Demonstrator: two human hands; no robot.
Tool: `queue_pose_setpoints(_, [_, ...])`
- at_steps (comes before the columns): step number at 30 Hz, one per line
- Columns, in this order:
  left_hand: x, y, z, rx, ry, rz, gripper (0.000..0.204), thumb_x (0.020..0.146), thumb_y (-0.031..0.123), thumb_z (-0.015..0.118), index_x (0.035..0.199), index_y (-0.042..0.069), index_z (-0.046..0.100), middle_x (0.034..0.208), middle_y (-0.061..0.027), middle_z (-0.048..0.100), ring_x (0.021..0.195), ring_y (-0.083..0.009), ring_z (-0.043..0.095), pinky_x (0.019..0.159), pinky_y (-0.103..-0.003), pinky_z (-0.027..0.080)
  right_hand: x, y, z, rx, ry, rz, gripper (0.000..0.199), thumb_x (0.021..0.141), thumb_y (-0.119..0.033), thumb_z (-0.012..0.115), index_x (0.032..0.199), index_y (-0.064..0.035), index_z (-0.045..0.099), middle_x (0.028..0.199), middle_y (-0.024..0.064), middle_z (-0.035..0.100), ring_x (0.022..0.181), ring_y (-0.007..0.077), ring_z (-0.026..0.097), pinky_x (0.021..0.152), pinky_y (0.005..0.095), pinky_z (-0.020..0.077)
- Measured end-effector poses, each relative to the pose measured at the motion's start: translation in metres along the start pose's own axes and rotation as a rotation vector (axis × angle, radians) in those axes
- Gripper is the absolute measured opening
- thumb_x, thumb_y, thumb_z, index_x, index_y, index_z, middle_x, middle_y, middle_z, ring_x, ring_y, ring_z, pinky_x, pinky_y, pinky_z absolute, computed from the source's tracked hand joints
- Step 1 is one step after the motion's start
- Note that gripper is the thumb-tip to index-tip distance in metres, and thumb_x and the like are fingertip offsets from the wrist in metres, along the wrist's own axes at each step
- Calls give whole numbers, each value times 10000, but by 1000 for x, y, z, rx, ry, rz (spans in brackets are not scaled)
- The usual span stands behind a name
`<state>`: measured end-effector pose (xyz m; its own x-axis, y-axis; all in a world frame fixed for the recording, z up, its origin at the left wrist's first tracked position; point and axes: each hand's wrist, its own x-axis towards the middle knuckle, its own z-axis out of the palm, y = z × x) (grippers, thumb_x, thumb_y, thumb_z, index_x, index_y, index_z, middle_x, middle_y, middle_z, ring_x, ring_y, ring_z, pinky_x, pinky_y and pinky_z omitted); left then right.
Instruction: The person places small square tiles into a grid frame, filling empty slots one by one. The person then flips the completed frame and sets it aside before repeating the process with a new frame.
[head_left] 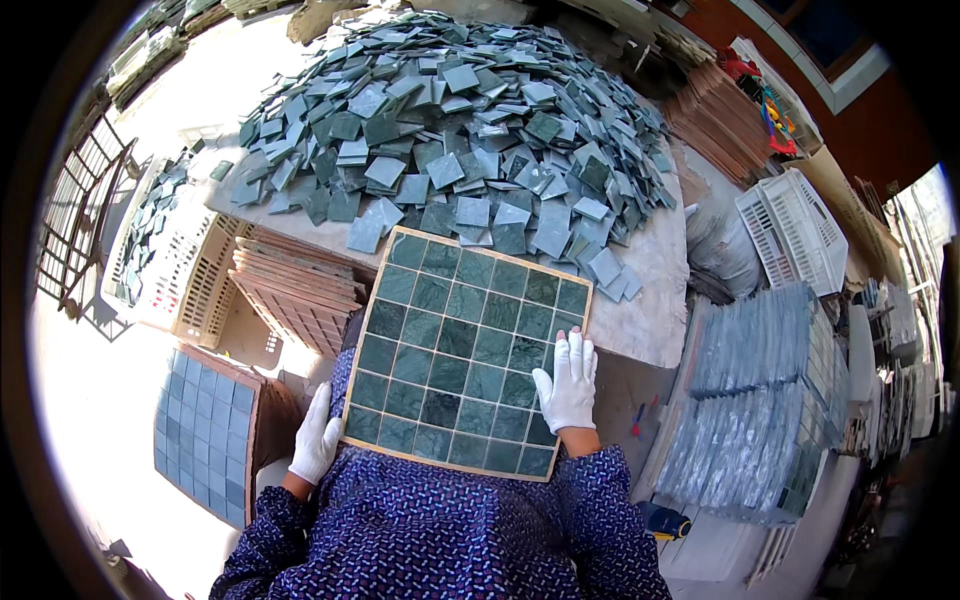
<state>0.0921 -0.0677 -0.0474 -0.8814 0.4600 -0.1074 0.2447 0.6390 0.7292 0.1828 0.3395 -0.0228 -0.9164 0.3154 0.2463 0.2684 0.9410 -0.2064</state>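
Note:
A square wooden-edged tray (500, 473) filled with rows of green stone tiles rests tilted against my lap, its far edge by the table. My right hand (570, 385), in a white glove, lies on the tray's right side. Its fingers stretch over the tiles there, with the thumb apart. My left hand (317, 440), gloved too, stands beside the tray's lower left edge with its fingers straight and pointing away from me. Whether it touches the edge, I cannot tell.
A large heap of loose green tiles (445, 170) covers the pale table (655, 300). Stacked trays (290, 290) and a tiled stack (205, 420) stand at left, near a white crate (205, 285). Wrapped tile sheets (740, 420) and another white crate (790, 230) are at right.

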Motion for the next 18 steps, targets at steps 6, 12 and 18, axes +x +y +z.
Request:
queue_pose_setpoints(6, [6, 0, -4, -96, -17, -46, 591, 941, 232, 471, 1447, -30, 311, 1441, -250, 405, 1354, -350, 391, 1106, -361, 306, -93, -21, -24, 136, -163, -19, 948, 747, -463, 742, 1440, 20, 310, 1493, 316, 226, 1360, 513, 239, 1115, 585, 194])
queue_pose_setpoints(12, [25, 16, -8, -59, 13, 16, 619, 946, 275, 493, 1448, -35, 308, 1465, -257, 368, 1376, -366, 350, 1123, -376, 284, -86, 5, -31, 272, 60, 168, 706, 786, -274, 739, 1347, 21, 425, 1446, 256, 370, 1343, 426, 348, 1077, 444, 349])
queue_pose_setpoints(18, [25, 33, -6, -67, -21, 110, 841, 882, 430, 607, 1470, -45, 236, 1479, -268, 331, 1381, -384, 330, 1120, -397, 291, -59, 4, -36, 340, 38, 238, 787, 730, -324, 787, 1372, -48, 426, 1425, 226, 403, 1326, 396, 382, 1058, 436, 375])
